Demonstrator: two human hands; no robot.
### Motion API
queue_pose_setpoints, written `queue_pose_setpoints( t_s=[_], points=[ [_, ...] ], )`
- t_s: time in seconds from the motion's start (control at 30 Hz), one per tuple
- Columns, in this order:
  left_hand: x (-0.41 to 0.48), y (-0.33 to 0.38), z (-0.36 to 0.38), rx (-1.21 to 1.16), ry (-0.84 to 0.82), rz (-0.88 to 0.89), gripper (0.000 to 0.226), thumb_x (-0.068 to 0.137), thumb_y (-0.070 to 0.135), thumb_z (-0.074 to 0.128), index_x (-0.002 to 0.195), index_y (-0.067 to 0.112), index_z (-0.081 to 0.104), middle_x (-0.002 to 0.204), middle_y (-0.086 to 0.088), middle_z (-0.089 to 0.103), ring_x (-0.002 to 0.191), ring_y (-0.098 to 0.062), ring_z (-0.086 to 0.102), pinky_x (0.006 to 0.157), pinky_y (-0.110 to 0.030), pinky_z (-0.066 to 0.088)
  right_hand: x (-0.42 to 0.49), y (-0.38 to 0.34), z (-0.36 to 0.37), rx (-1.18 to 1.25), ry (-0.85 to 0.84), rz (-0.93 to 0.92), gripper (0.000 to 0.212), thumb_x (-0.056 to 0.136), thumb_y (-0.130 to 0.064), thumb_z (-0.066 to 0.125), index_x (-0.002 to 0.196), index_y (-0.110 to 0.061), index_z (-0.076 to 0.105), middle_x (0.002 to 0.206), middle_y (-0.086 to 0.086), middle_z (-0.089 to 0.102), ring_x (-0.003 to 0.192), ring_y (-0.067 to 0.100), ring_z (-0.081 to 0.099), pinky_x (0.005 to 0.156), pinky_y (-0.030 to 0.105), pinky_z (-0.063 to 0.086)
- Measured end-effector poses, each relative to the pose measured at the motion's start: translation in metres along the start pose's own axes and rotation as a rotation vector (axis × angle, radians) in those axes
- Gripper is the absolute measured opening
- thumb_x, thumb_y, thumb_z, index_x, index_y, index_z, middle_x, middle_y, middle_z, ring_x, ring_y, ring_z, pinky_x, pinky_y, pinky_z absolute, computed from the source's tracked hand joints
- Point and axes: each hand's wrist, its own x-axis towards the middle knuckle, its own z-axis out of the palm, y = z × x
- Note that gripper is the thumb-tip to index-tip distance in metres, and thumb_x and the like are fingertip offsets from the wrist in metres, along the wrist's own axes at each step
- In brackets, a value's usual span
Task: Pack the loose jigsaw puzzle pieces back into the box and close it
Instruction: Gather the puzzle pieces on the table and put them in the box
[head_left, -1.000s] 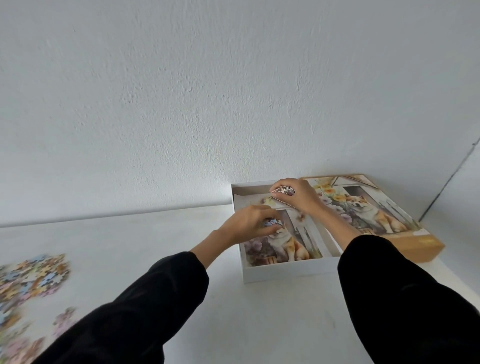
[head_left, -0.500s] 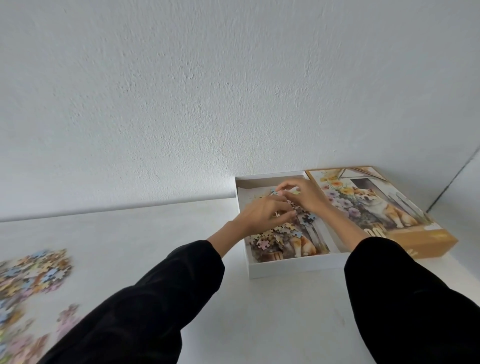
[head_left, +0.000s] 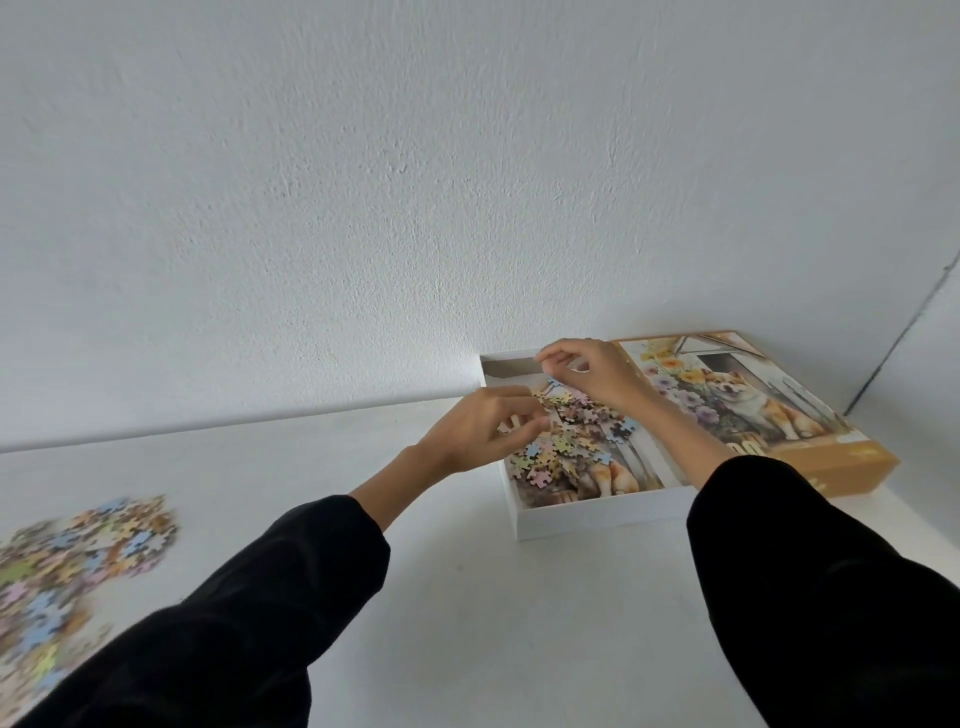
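Observation:
A shallow white box (head_left: 597, 514) lies open against the wall, with a dog picture on its floor. A heap of pastel puzzle pieces (head_left: 571, 441) rests inside its left half. My left hand (head_left: 483, 428) hovers over the box's left edge, fingers spread and curled, nothing held. My right hand (head_left: 597, 371) is raised above the box's far end, fingers loosely apart and empty. The lid (head_left: 753, 415), printed with a dog and flowers, lies to the right of the box. More loose pieces (head_left: 78, 561) are piled at the table's left.
The white table (head_left: 467, 597) runs under a white wall. A corner of the room shows at the far right, behind the lid. Black sleeves cover both forearms.
Both hands have let go of their pieces, which now lie heaped in the box. The hands have lifted and their fingers have spread apart.

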Motion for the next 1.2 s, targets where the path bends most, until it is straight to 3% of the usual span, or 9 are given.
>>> queue_pose_setpoints(
  t_s=[0.1, 0.27, 0.47, 0.73, 0.8, 0.9, 0.97, 1.07, 1.2],
  points=[
    [-0.025, 0.000, -0.019, 0.022, 0.023, -0.001, 0.027, 0.093, 0.030, 0.051, 0.093, 0.011, 0.070, 0.090, -0.001, 0.068, 0.077, -0.008, 0.058, 0.062, -0.006, 0.044, -0.001, -0.026, 0.010, 0.035, 0.013, -0.024, 0.019, 0.087, -0.023, 0.061, 0.105, -0.018, 0.067, 0.102, 0.003, 0.070, 0.096, 0.015, 0.063, 0.080, 0.022, 0.046],
    [-0.086, -0.003, -0.060, 0.049, 0.106, -0.103, 0.033, 0.088, 0.041, 0.045, 0.092, 0.018, 0.068, 0.090, 0.008, 0.067, 0.077, 0.001, 0.057, 0.066, -0.026, 0.053, -0.008, -0.076, 0.042, 0.081, -0.051, -0.062, 0.020, 0.087, -0.017, 0.060, 0.106, -0.018, 0.067, 0.100, 0.002, 0.070, 0.096, 0.011, 0.062, 0.079, 0.010, 0.043],
    [-0.173, -0.009, -0.099, 0.161, 0.114, -0.183, 0.027, 0.089, 0.042, 0.044, 0.093, 0.025, 0.065, 0.091, 0.013, 0.065, 0.078, 0.006, 0.055, 0.070, -0.031, 0.053, -0.020, -0.149, 0.098, 0.113, -0.120, -0.110, 0.018, 0.088, -0.020, 0.059, 0.104, -0.023, 0.066, 0.098, -0.003, 0.068, 0.095, 0.009, 0.059, 0.073, 0.001, 0.035],
    [-0.331, -0.032, -0.154, 0.334, 0.165, -0.357, 0.034, 0.092, 0.044, 0.041, 0.095, 0.022, 0.067, 0.093, 0.008, 0.067, 0.079, -0.004, 0.062, 0.062, -0.030, 0.055, -0.060, -0.236, 0.227, 0.116, -0.295, -0.139, 0.034, 0.085, -0.030, 0.062, 0.118, -0.029, 0.058, 0.112, -0.002, 0.061, 0.105, 0.015, 0.052, 0.093, 0.034, 0.042],
    [-0.372, -0.042, -0.167, 0.348, 0.211, -0.461, 0.047, 0.093, 0.054, 0.034, 0.098, 0.020, 0.066, 0.097, 0.006, 0.065, 0.081, -0.007, 0.062, 0.063, -0.033, 0.057, -0.074, -0.249, 0.256, 0.059, -0.416, -0.145, 0.061, 0.077, -0.059, 0.057, 0.132, -0.036, 0.044, 0.133, 0.001, 0.048, 0.125, 0.017, 0.040, 0.107, 0.041, 0.033],
    [-0.432, -0.053, -0.184, 0.391, 0.171, -0.661, 0.072, 0.081, 0.077, 0.022, 0.116, 0.025, 0.059, 0.122, 0.001, 0.055, 0.108, -0.008, 0.049, 0.093, -0.038, 0.047, -0.095, -0.264, 0.294, -0.137, -0.564, -0.165, 0.107, 0.051, -0.090, 0.035, 0.143, -0.045, 0.005, 0.156, 0.005, 0.004, 0.143, 0.023, 0.003, 0.116, 0.048, 0.005],
    [-0.460, -0.054, -0.188, 0.418, 0.082, -0.762, 0.088, 0.068, 0.088, 0.018, 0.134, 0.033, 0.041, 0.140, -0.001, 0.038, 0.123, -0.009, 0.032, 0.106, -0.041, 0.028, -0.107, -0.270, 0.309, -0.220, -0.575, -0.216, 0.115, 0.044, -0.092, 0.030, 0.139, -0.047, -0.014, 0.154, 0.006, -0.021, 0.142, 0.024, -0.017, 0.113, 0.045, -0.012],
    [-0.476, -0.053, -0.184, 0.482, -0.038, -0.795, 0.104, 0.057, 0.095, 0.015, 0.144, 0.039, 0.012, 0.152, -0.003, 0.015, 0.137, -0.020, 0.019, 0.115, -0.048, 0.008, -0.112, -0.279, 0.322, -0.299, -0.574, -0.265, 0.115, 0.044, -0.091, 0.028, 0.133, -0.046, -0.029, 0.146, 0.005, -0.038, 0.135, 0.022, -0.031, 0.107, 0.039, -0.020],
    [-0.467, -0.066, -0.183, 0.483, -0.101, -0.784, 0.113, 0.052, 0.097, 0.015, 0.146, 0.037, -0.004, 0.156, -0.004, -0.001, 0.143, -0.023, 0.006, 0.115, -0.057, 0.006, -0.103, -0.289, 0.340, -0.330, -0.524, -0.242, 0.114, 0.045, -0.095, 0.018, 0.135, -0.043, -0.029, 0.140, 0.001, -0.039, 0.132, 0.017, -0.031, 0.107, 0.036, -0.017]
  ],
)
